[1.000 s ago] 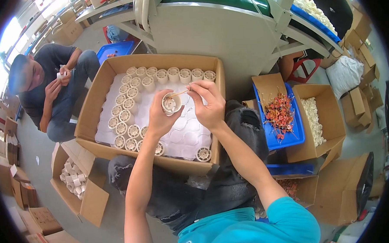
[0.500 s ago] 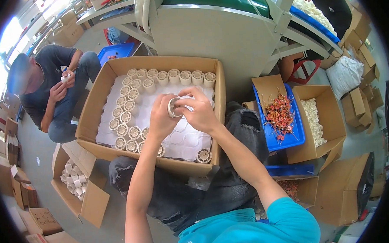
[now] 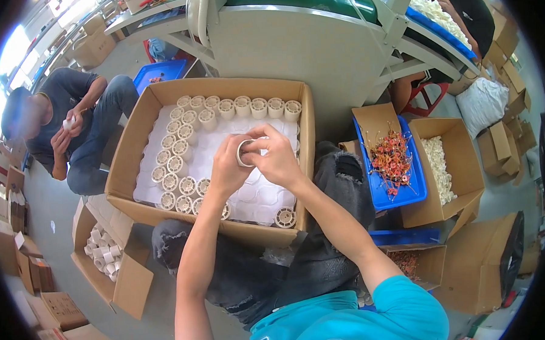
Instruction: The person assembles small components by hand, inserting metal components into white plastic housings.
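Moved: right hand (image 3: 278,160) closes onto spool (image 3: 245,153).
Grip: I see left hand (image 3: 227,172) pinching it too, axis toward me, above box (image 3: 126,170).

Spools (image 3: 188,122) line the carton's (image 3: 127,170) left and far edges; a tray (image 3: 407,191) sits right of it.

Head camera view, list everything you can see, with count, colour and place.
Small spool: one, white, held between both hands.
Large carton: one, brown, on the lap, white spools lining its left and far edges.
Blue tray: one, right, holding orange-red wired parts.
Carton of white parts: one, brown, far right.
Small carton of spools: one, brown, lower left.
Co-worker: one, dark clothes, seated left.
Left hand: gripping the spool.
Right hand: fingers on the spool.
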Available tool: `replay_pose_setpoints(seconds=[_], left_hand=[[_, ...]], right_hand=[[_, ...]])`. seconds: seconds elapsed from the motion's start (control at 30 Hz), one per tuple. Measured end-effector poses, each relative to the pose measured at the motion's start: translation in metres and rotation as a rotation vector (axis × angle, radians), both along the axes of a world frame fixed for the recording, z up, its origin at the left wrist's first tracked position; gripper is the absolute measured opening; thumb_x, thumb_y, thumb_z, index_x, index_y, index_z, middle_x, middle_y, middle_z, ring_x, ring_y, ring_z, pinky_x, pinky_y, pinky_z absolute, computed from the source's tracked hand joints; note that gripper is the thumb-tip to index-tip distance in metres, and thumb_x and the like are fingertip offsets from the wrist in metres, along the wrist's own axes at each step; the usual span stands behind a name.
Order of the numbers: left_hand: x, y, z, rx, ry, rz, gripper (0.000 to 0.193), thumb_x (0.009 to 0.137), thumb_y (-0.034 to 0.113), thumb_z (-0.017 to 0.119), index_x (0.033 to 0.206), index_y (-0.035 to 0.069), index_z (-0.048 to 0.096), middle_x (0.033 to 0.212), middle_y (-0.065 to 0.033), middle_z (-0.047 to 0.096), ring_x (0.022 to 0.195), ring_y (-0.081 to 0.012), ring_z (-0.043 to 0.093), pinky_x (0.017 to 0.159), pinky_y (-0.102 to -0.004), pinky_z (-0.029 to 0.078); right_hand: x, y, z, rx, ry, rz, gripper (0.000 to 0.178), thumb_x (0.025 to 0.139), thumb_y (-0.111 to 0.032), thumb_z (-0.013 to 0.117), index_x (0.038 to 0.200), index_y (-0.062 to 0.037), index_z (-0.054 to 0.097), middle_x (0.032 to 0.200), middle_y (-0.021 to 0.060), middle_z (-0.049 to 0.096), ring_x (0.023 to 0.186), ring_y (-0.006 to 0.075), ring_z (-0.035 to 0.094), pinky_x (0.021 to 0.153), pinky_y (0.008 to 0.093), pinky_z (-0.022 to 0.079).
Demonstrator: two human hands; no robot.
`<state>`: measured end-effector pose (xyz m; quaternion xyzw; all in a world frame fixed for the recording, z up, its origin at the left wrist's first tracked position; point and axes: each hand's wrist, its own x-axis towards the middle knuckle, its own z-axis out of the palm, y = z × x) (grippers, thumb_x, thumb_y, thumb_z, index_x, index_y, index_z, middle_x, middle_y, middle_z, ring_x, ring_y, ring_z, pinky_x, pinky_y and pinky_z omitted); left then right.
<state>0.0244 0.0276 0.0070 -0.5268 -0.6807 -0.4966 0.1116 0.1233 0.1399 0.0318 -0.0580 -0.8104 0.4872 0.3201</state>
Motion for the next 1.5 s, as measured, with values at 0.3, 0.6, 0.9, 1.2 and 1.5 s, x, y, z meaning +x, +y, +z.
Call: replay_pose_setpoints(seconds=[0.3,0.6,0.9,1.2,1.5], left_hand=[[0.002,0.001,-0.002,0.031,-0.045,-0.020,0.047,0.063,-0.001,0.080,0.104,0.003,0.058,0.097,-0.0138,0.064,0.085,-0.0337,0.064,0.071,-0.0396,0.053],[-0.001,-0.001,-0.007,-0.020,0.007,-0.002,0.048,0.061,-0.005,0.078,0.105,0.004,0.057,0.094,-0.0145,0.063,0.082,-0.0331,0.063,0.070,-0.0379,0.051],[0.004,-0.005,-0.007,-0.053,-0.015,-0.017,0.045,0.064,-0.003,0.078,0.103,0.003,0.058,0.093,-0.0129,0.063,0.080,-0.0298,0.064,0.070,-0.0354,0.051],[0.006,0.004,-0.004,-0.168,-0.037,-0.015,0.048,0.063,-0.002,0.080,0.105,0.006,0.057,0.092,-0.0124,0.064,0.080,-0.0311,0.064,0.069,-0.0370,0.051],[-0.077,0.094,0.099,-0.043,0.382,0.124,0.067,0.061,0.008,0.088,0.119,0.004,0.054,0.113,-0.0159,0.059,0.104,-0.0337,0.059,0.089,-0.0396,0.049]], right_hand=[[0.000,0.002,-0.002,-0.222,-0.087,0.035,0.017,0.075,-0.006,0.072,0.092,-0.0048,0.077,0.107,0.0146,0.066,0.092,0.0272,0.065,0.082,0.0352,0.052],[-0.002,-0.007,-0.006,-0.126,-0.115,-0.042,0.017,0.073,-0.006,0.072,0.089,-0.0052,0.077,0.103,0.0123,0.069,0.091,0.0288,0.066,0.081,0.0372,0.052],[0.000,-0.002,-0.003,-0.138,-0.173,0.019,0.017,0.071,0.000,0.074,0.088,-0.0021,0.076,0.105,0.0132,0.066,0.092,0.0273,0.066,0.080,0.0353,0.052],[0.002,0.011,-0.005,-0.107,-0.230,0.047,0.015,0.074,-0.006,0.072,0.088,-0.0049,0.077,0.106,0.0143,0.066,0.095,0.0304,0.065,0.085,0.0373,0.051],[0.016,0.052,0.011,-0.416,0.211,-0.252,0.028,0.086,-0.012,0.070,0.113,-0.0054,0.071,0.108,0.0108,0.064,0.093,0.0222,0.063,0.074,0.0309,0.051]])
